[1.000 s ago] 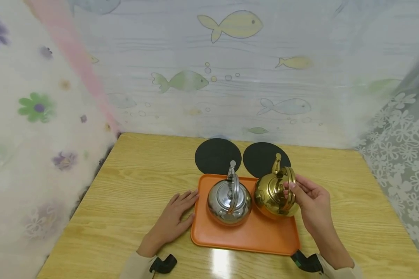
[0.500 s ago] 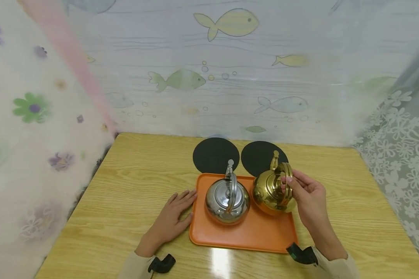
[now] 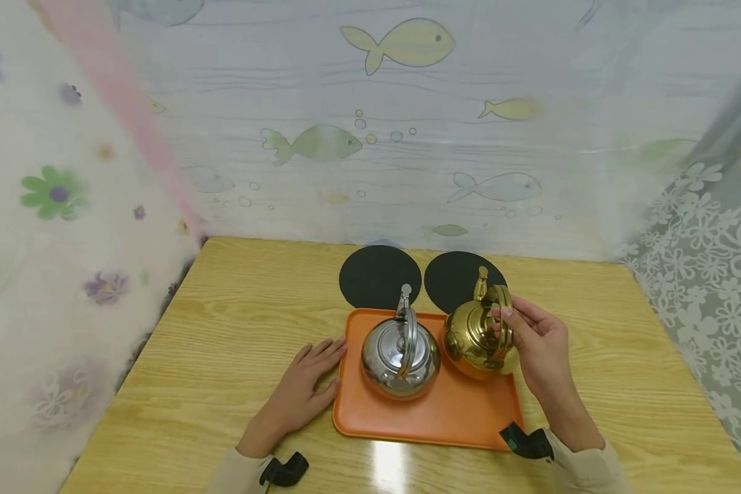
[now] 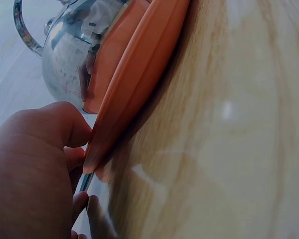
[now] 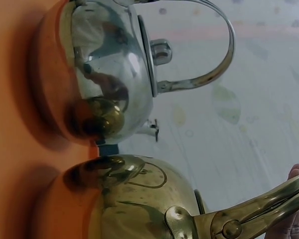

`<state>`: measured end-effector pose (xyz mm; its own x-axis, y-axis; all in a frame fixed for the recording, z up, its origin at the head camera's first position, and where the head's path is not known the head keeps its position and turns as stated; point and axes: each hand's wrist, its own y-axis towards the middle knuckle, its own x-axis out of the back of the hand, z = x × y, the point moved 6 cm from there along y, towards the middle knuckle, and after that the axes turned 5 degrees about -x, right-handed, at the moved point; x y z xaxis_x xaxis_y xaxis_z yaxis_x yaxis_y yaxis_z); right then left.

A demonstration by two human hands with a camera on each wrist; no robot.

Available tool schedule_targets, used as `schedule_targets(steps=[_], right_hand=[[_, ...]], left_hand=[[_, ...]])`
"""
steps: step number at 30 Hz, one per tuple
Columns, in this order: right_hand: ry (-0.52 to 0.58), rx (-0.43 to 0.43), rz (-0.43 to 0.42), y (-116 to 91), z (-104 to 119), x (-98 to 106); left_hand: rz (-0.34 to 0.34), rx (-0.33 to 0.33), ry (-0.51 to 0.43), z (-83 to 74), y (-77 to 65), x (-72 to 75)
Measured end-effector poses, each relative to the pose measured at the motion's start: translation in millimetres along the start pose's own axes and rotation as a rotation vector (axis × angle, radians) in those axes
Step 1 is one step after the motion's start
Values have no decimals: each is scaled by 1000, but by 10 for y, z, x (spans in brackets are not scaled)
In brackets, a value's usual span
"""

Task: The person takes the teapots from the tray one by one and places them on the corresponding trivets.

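Observation:
On the orange tray (image 3: 401,420) stands a shiny silver kettle (image 3: 385,367), its spout pointing away from me. To its right, over the tray's far right part, is a gold kettle (image 3: 465,334). My right hand (image 3: 542,350) grips the gold kettle's upright handle from the right side, thumb and fingers round it. Whether that kettle's base touches the tray I cannot tell. My left hand (image 3: 302,387) lies at the tray's left edge with fairly straight fingers. In the left wrist view, its fingertips touch the tray rim (image 4: 127,94).
Two flat black discs lie on the wooden table (image 3: 247,302) behind the tray, a left disc (image 3: 377,276) and a right disc (image 3: 453,281). A wall covering (image 3: 321,206) with printed fish rises at the table's back edge. Floral sheets hang at both sides.
The gold kettle, with my right hand on its handle, has shifted slightly left and away from me relative to the tray. The left hand and silver kettle keep their places.

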<state>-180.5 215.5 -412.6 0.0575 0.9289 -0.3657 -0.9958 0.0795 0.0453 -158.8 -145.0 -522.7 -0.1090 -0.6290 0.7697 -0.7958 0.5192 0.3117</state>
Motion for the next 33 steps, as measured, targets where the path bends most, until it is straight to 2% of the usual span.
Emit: schedule_targets(steps=[33], right_hand=[[-62,-5,-22,129,2,-21]], left_hand=[[3,5,-14,5,7,3]])
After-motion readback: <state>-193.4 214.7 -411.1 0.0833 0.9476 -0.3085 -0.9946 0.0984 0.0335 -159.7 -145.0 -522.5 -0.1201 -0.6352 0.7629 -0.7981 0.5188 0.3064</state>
